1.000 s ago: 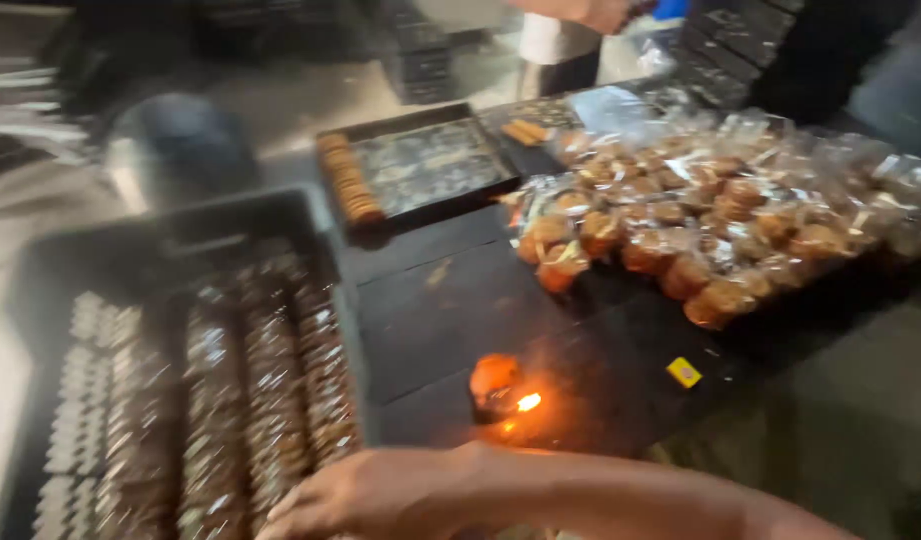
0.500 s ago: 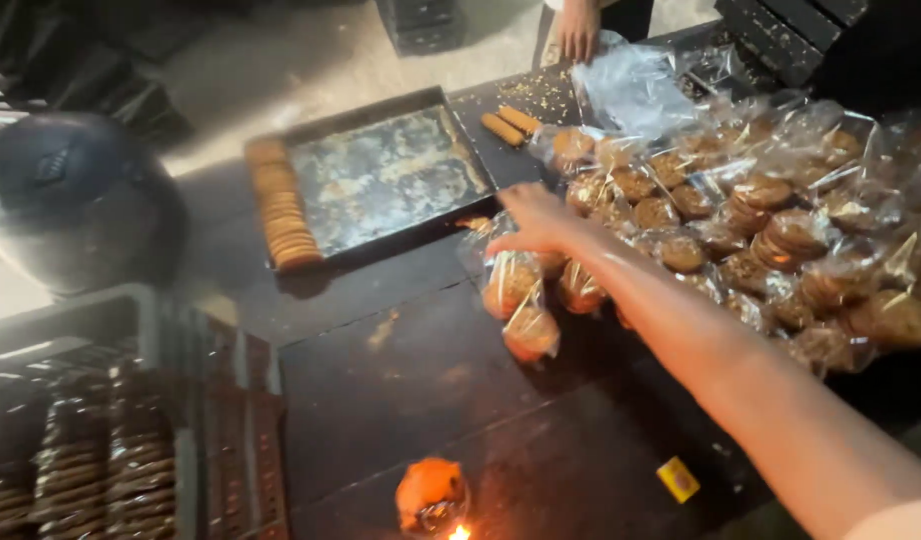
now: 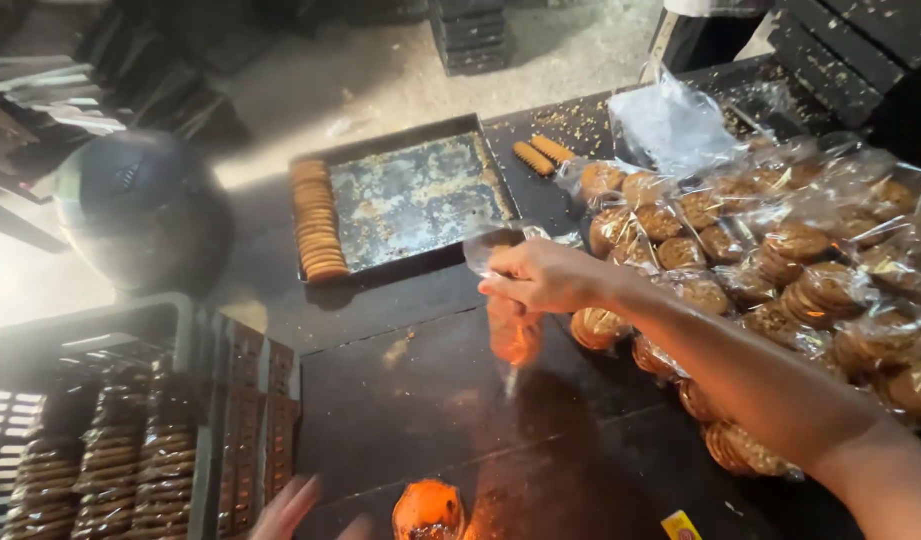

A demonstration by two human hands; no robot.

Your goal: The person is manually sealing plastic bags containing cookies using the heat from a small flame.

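My right hand [image 3: 546,278] pinches a biscuit packet [image 3: 516,335] hanging long-axis down, just left of the packet pile [image 3: 781,270].

Your right hand [image 3: 543,277] pinches a clear bag of biscuits [image 3: 514,335], hanging blurred above the dark table [image 3: 411,400] | left hand [image 3: 299,510] blurred at bottom edge, beside the crate of stacked biscuits [image 3: 131,450] | pile of bagged biscuits [image 3: 781,270] right | metal tray [image 3: 406,195] behind, biscuit row [image 3: 317,222] along its left side | orange flame holder [image 3: 429,508] near bottom.
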